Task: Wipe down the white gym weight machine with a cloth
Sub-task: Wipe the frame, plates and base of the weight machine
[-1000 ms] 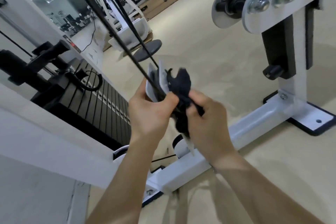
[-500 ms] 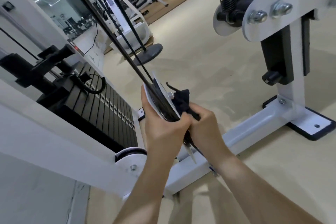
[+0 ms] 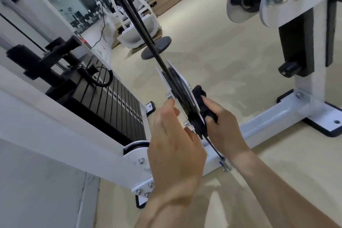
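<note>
Pulley wheel [image 3: 174,79] between 2 white plates [image 3: 185,82]; right hand [image 3: 224,129] grips cloth [image 3: 200,98].

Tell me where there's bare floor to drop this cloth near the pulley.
Bare floor lies between the grey weight plate, the base rail and the white upright. More lies this side of the rail. It is crowded at the pulley bracket, where cables, cloth, left hand and right hand meet.
</note>
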Tool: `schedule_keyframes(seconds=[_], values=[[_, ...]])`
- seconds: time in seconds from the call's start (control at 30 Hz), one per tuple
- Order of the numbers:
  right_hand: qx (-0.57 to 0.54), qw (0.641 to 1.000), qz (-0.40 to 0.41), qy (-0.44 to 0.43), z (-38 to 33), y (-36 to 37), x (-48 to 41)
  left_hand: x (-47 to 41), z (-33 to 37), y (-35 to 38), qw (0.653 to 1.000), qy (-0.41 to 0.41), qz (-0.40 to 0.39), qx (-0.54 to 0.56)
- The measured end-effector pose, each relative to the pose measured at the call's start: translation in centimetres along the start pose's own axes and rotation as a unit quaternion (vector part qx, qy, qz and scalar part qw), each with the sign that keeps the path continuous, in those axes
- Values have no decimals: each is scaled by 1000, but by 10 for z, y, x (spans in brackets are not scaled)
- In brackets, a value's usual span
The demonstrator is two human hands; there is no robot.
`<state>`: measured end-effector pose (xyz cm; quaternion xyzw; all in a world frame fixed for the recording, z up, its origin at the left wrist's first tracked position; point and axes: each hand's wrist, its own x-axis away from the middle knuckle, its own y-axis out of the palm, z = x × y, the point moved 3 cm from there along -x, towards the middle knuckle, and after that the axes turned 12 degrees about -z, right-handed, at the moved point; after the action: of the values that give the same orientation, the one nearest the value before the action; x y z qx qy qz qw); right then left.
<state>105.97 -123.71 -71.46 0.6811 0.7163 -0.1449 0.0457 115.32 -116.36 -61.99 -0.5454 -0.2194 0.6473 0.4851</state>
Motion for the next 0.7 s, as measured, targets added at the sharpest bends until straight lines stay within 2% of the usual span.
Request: schedule_keyframes(seconds=[0.1,0.2,0.23,0.27,0.33,0.37,0.4,0.43,0.47,0.53,0.6,0.7], values=[[-15,1000,5,15,3,-3,-2,-12,10,-22,989,78,-24,-124],[18,1000,-9,-4,-2,2,2,-12,33,-19,942,237,-82,-223],[25,1000,-6,-8,-3,4,5,-14,39,-13,915,280,-111,-268],[18,1000,1,-7,-3,5,8,-19,42,-5,859,318,-144,-375],[-11,1000,18,3,0,4,16,-36,28,11,681,355,-240,-594],[-26,999,19,7,1,1,20,-47,22,13,609,346,-266,-662],[-35,999,11,13,2,-2,21,-55,19,10,568,338,-270,-701],[-38,999,-1,20,1,-6,20,-62,18,11,548,340,-265,-717],[-41,999,-5,24,-1,-10,15,-65,17,12,544,359,-263,-712],[-62,998,11,-2,-13,-14,-2,-68,14,16,566,397,-260,-674],[-88,995,1,-39,-28,-9,-23,-70,8,18,582,399,-253,-662],[-41,997,-40,-42,-23,1,-24,-68,3,7,589,415,-233,-653]])
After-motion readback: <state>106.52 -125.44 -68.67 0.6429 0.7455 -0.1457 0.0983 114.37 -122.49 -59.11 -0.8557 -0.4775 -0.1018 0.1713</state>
